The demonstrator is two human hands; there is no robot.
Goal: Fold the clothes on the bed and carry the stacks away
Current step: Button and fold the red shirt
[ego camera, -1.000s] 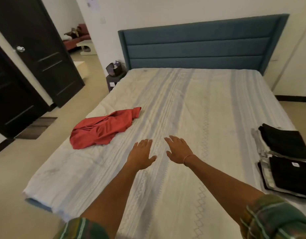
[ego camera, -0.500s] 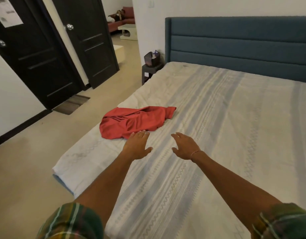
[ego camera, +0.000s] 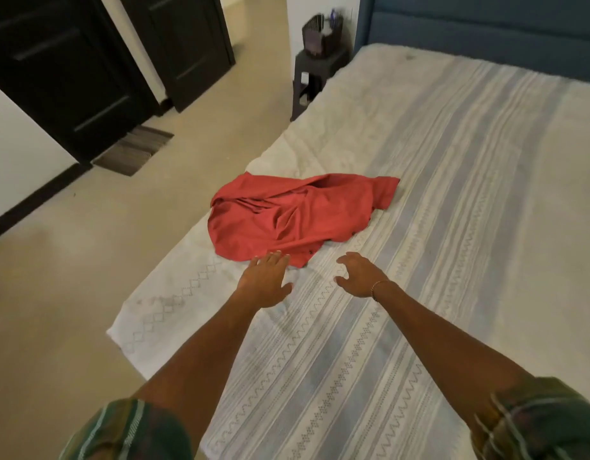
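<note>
Shirt [ego camera: 300, 214] crumpled on the bed [ego camera: 453, 227], just beyond our left hand [ego camera: 265, 280] and right hand [ego camera: 360, 275], fingers spread and empty, apparently poised to grasp its near hem for folding.

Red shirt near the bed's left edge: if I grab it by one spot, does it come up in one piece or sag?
The red shirt lies crumpled in soft folds, so it will probably sag from any single grip. It looks thin, so likely light. The left hand is at its near hem and the right hand is open beside it; lifting with both should keep it spread.
</note>
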